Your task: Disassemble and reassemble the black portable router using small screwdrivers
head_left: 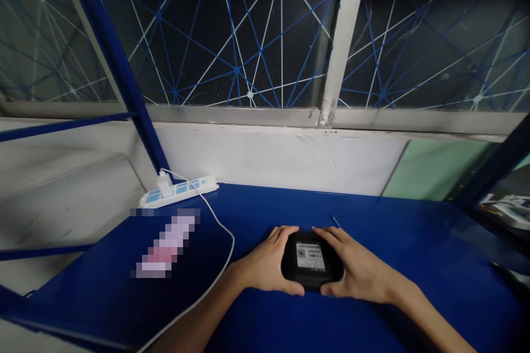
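A black, rounded electronic device (pixel 312 281) is on or just above the blue table, its labelled side facing up. Its white label (pixel 310 256) carries a square code and barcodes. Around its left side curves my left hand (pixel 265 265), thumb at the near edge and fingers at the far edge. My right hand (pixel 358 267) grips the opposite side the same way. A thin rod-like tool (pixel 335 221) lies just beyond my right fingers, partly hidden by them. The exact kind of device cannot be made out.
On the blue table (pixel 265 204), a white power strip (pixel 180 192) with a plugged-in charger (pixel 164 183) stands at the back left. Its white cable (pixel 233 237) runs forward over my left forearm. A pixelated pinkish item (pixel 168 245) lies left. Blue frame posts (pixel 144 138) flank the table.
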`<state>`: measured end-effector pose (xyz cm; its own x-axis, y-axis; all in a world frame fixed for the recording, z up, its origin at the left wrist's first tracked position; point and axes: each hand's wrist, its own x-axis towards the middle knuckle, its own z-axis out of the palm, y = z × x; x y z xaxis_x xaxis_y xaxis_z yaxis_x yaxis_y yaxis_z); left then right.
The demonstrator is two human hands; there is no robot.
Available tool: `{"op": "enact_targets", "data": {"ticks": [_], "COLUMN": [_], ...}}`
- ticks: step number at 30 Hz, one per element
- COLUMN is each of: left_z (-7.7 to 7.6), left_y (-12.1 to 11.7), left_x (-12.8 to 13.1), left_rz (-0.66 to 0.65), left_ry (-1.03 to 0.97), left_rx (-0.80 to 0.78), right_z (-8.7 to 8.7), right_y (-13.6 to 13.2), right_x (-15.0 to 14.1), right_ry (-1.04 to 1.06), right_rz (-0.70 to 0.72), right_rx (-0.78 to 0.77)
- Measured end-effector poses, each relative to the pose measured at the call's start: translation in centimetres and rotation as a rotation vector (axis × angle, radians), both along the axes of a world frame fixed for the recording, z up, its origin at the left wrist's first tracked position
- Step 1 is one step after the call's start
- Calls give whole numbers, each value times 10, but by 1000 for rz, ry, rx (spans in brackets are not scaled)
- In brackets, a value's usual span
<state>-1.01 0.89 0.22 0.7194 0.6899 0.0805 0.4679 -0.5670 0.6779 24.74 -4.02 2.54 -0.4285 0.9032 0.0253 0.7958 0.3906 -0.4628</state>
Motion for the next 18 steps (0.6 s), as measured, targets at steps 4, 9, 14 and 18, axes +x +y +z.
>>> {"op": "enact_targets", "data": {"ticks": [4,9,14,18], "left_z": [2,1,-2,-1], "left_y": [-1,-1,-1,-2], "left_x": [0,-1,0,0], "left_rz": [-4,-17,-17,-6], "left_ry": [10,34,14,18], "left_rx": [-9,-5,27,29], "right_z": [-1,-6,-11,-11], "right_y": [-2,-3,-4,-4], "right_x": [-3,-3,1,1], "right_ry": [-9,12,56,27], "right_rz": [20,45,71,111], "right_rx": [113,195,130,99]}}
